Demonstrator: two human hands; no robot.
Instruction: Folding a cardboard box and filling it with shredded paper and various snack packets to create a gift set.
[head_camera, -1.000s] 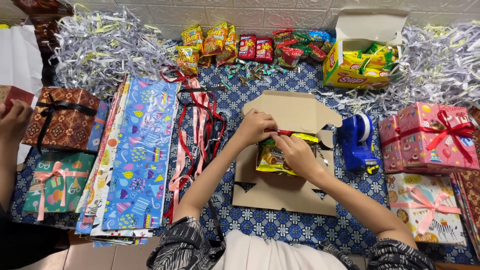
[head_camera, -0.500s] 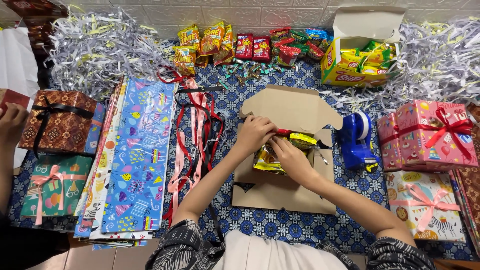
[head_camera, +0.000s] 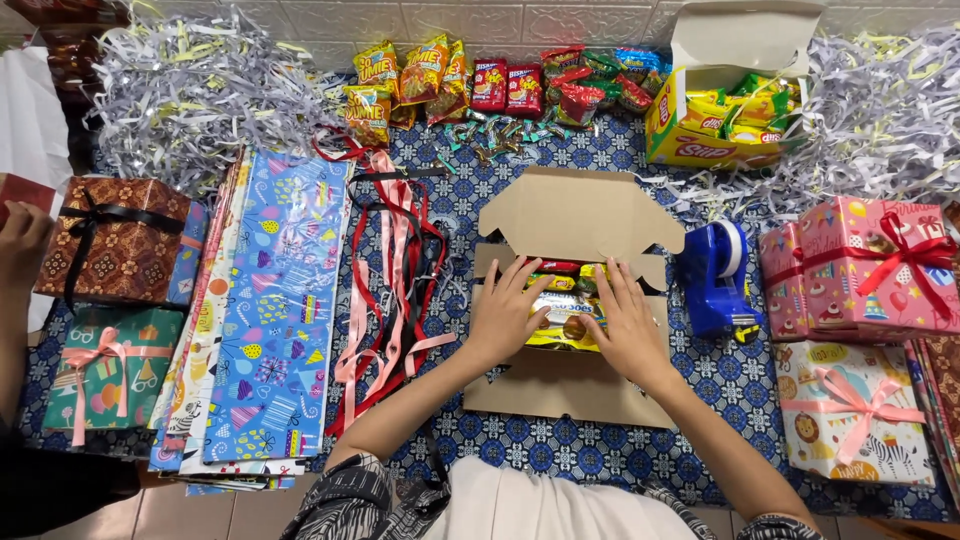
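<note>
An open brown cardboard box (head_camera: 578, 212) lies in the middle of the blue patterned cloth, its lid flap folded back. Inside it are snack packets (head_camera: 562, 310), yellow, red and green. My left hand (head_camera: 508, 312) lies flat on the box's left side, fingers spread and touching the packets. My right hand (head_camera: 624, 322) rests flat on the right side, fingers spread over the packets. Neither hand grips anything.
A blue tape dispenser (head_camera: 716, 276) stands right of the box. Wrapped gifts (head_camera: 866, 268) sit at right and left (head_camera: 118, 238). Wrapping paper sheets (head_camera: 268, 300), ribbons (head_camera: 396, 270), snack packets (head_camera: 500, 82), a yellow snack carton (head_camera: 728, 120) and shredded paper (head_camera: 196, 88) surround it. Another person's hand (head_camera: 22, 248) is at far left.
Both hands have moved apart from pinching a packet over the box; they now lie flat with spread fingers on the packets in the box.
</note>
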